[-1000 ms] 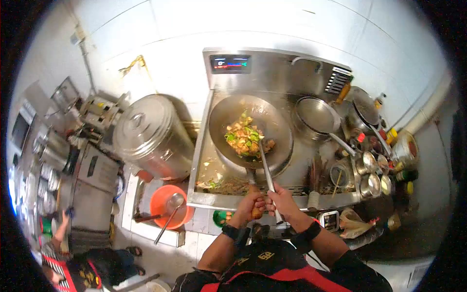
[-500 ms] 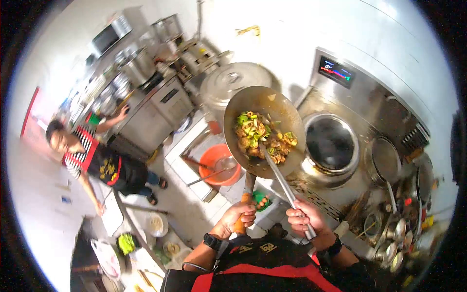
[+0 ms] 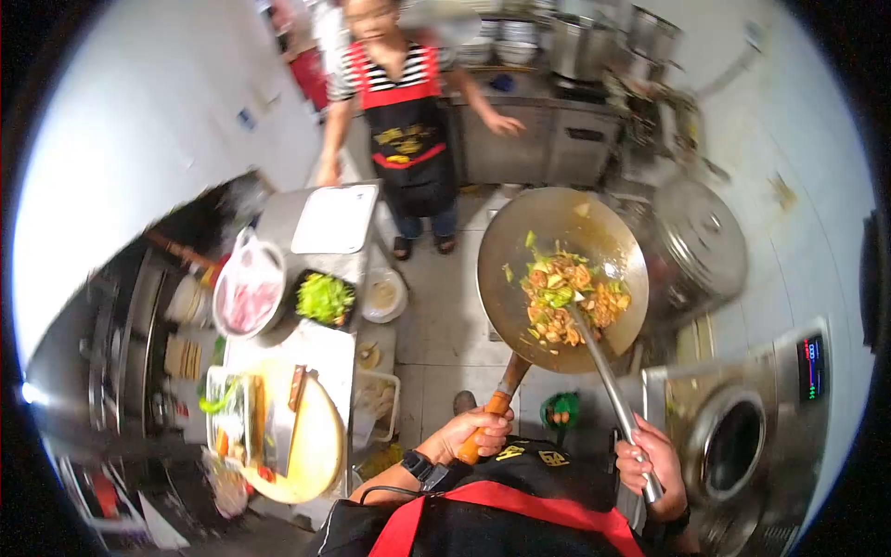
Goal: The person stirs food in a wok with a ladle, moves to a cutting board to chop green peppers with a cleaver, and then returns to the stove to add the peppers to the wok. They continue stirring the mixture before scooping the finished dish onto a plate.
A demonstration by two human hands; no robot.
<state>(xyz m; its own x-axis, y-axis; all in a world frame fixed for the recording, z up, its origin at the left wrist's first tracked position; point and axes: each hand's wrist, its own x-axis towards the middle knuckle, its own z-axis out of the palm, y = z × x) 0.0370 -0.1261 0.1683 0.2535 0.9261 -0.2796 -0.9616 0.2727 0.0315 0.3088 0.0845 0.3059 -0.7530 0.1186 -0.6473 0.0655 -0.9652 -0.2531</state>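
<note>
My left hand is closed around the wooden handle of a wok, holding it up in front of my apron. In the wok lies a cooked mix of green vegetable pieces and browned chunks. My right hand grips a long-handled metal cooking tool. The tool slants down into the food, which hides its head. The wok is off the stove, above the floor.
On the left counter are a bowl of pinkish meat, leafy greens, and a round cutting board with a knife. A person stands ahead near a white tray. The stove is right; a large lidded pot stands behind the wok.
My view has turned left, bringing the counter and person closer to the middle. The wok has swung away from the stove with me, both hands keeping their hold. The food has shifted.
</note>
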